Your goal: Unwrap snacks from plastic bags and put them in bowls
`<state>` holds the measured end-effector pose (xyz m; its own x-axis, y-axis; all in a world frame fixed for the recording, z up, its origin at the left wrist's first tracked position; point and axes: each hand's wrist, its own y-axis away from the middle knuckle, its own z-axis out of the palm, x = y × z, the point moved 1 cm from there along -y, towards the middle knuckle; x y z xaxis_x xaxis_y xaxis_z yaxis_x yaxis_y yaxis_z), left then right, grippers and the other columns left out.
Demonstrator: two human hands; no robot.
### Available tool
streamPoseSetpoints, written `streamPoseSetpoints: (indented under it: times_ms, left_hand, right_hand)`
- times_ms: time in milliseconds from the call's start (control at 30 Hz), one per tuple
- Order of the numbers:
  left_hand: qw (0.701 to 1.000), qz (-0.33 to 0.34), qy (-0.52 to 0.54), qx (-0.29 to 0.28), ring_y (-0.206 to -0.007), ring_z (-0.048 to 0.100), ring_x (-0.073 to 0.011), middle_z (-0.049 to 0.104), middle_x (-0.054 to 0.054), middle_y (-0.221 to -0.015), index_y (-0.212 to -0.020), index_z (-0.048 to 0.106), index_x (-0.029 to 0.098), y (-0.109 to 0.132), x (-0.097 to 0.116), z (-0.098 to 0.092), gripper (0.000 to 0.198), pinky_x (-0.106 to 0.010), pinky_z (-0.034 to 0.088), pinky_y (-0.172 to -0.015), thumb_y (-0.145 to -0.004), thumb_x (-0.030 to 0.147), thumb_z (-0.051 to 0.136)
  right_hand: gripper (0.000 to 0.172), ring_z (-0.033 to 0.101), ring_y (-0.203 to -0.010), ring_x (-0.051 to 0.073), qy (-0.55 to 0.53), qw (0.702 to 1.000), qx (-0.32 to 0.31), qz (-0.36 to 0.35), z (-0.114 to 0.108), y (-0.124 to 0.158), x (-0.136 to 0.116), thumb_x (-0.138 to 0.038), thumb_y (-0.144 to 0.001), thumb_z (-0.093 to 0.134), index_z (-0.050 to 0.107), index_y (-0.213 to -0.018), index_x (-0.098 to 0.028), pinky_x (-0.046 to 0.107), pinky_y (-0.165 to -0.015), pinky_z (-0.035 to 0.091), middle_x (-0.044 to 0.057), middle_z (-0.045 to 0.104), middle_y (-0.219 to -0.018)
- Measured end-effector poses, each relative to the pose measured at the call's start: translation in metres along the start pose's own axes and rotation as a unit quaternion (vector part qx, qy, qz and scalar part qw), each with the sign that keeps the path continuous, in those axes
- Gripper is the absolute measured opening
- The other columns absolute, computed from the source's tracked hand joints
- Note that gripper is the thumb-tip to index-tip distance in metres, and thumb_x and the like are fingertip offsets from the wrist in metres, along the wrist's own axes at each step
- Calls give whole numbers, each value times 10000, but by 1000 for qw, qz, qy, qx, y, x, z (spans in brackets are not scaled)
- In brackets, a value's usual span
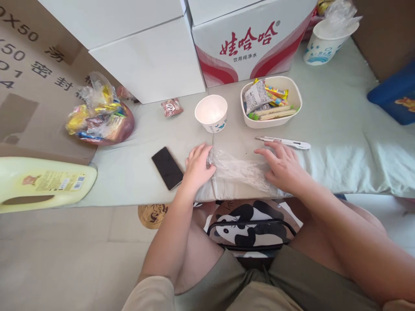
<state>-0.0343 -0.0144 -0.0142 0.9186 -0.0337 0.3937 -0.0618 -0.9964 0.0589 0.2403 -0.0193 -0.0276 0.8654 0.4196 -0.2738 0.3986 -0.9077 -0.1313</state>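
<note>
A crumpled clear plastic wrapper lies stretched along the table near its front edge, between my two hands. My left hand rests at the wrapper's left end, thumb and forefinger apart with some of the film in the gap. At the other end, my right hand has its fingers spread, the thumb touching the film. Just beyond the right fingers is a white utility knife with its blade tip pointing left. A white paper bowl stands upright past the wrapper, and a dark phone lies left of my left hand.
A white tub holds snack packets and sticks. Beside the bowl is a small wrapped snack. Further left stand a heaped candy bowl and a yellow jug. White boxes line the back; a paper cup stuffed with plastic stands right.
</note>
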Motion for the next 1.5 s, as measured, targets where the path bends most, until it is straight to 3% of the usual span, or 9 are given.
streamPoseSetpoints:
  times_ms: [100, 233, 433, 667, 867, 1000, 1233, 1367, 1500]
  left_hand:
    - [999, -19, -5, 44, -1477, 300, -389, 366, -116, -1598, -1224, 646, 229, -1, -1, 0, 425, -612, 347, -1137, -800, 213, 632]
    - [996, -20, 51, 75, -1276, 564, -280, 619, -140, -1338, -942, 691, 180, -8, -7, 0, 160, -451, 431, -1112, -871, 219, 553]
    - [993, -44, 48, 98, -1072, 641, -259, 711, -107, -1110, -1131, 635, 184, -19, -8, 1, 287, -431, 493, -995, -849, 191, 579]
    - [988, -32, 102, 107, -952, 667, -216, 711, -68, -947, -1082, 634, 195, -23, -7, 3, 247, -385, 510, -913, -861, 153, 533]
    - [991, 0, 117, 70, -1028, 652, -219, 693, -98, -1100, -1192, 598, 188, -22, -7, 6, 397, -385, 506, -950, -797, 153, 615]
    - [991, -13, 127, 34, -933, 661, -198, 699, -54, -925, -1122, 619, 190, -22, -7, 5, 346, -369, 506, -929, -793, 106, 557]
    - [979, -31, 186, 82, -723, 615, -139, 655, -9, -818, -1035, 624, 192, -20, -7, 2, 271, -294, 509, -771, -783, 119, 555]
    - [966, -43, 227, 112, -726, 599, -134, 638, -13, -831, -990, 619, 193, -19, -4, 0, 244, -273, 492, -731, -765, 128, 551]
    - [935, -54, 336, 102, -672, 592, -120, 610, -1, -795, -887, 592, 200, -16, 4, -2, 161, -253, 476, -653, -742, 153, 536]
  right_hand:
    - [671, 350, -1425, 365, 4, 1000, -29, -12, 2, 4, 1, -66, -699, 504, 532, -1333, -286, 581, -1091, 358, 111, 491, -1437]
    - [679, 380, -1403, 368, -2, 998, -63, -6, -2, 5, 1, -69, -696, 494, 536, -1343, -270, 595, -1087, 355, 123, 499, -1432]
    - [637, 454, -1337, 348, -14, 996, -92, -2, -8, 4, -1, -86, -723, 471, 553, -1333, -249, 562, -1046, 397, 129, 538, -1387]
    - [631, 450, -1345, 338, -13, 996, -81, -29, -7, 6, 1, -98, -714, 458, 546, -1322, -241, 544, -1027, 405, 132, 542, -1388]
    - [657, 399, -1397, 360, -15, 994, -97, -41, -7, 8, 3, -113, -693, 494, 561, -1331, -252, 565, -1075, 375, 125, 520, -1422]
    - [619, 397, -1406, 374, -31, 994, -91, -51, -9, 7, 4, -144, -710, 522, 576, -1321, -228, 572, -1078, 380, 136, 532, -1426]
    - [330, 688, -927, 265, -145, 988, -55, 22, -20, -4, 4, -256, -846, 475, 643, -1123, -193, 419, -852, 499, 86, 745, -944]
    - [308, 630, -624, 180, -196, 972, -106, 72, -25, -4, -1, -334, -884, 468, 643, -1110, -222, 308, -618, 438, 21, 717, -756]
    - [320, 632, -660, 200, -179, 977, -96, 60, -26, -5, -5, -433, -892, 496, 664, -1054, -214, 312, -602, 424, 37, 696, -750]
